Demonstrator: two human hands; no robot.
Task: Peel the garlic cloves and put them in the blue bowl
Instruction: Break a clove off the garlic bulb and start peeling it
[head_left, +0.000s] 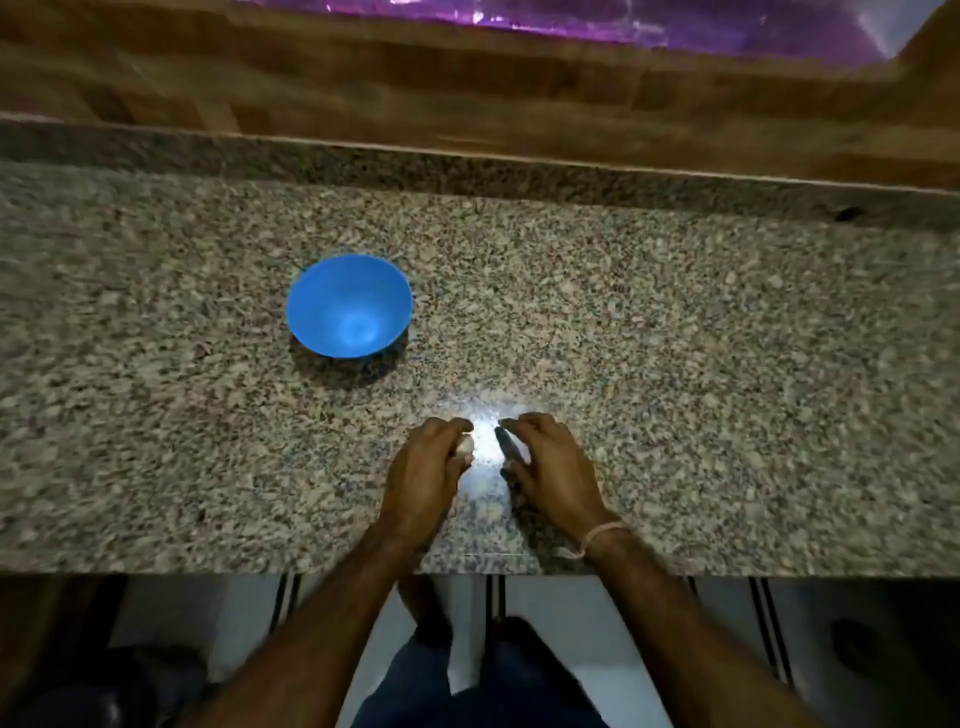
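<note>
Low at centre frame, the left hand (426, 467) pinched a small pale garlic clove (465, 446), probably light, firm and slippery beneath papery skin and best gripped at its ends, the right hand (550, 462) curled round a dark slim tool (506, 451), and the round blue plastic bowl (306, 291) left of centre held nothing.

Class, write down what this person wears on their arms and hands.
Both forearms are bare: no sleeves show, and neither the left hand nor the right hand wears a glove. The only item is a thin pale thread band round the right wrist. Rings cannot be made out.
</note>
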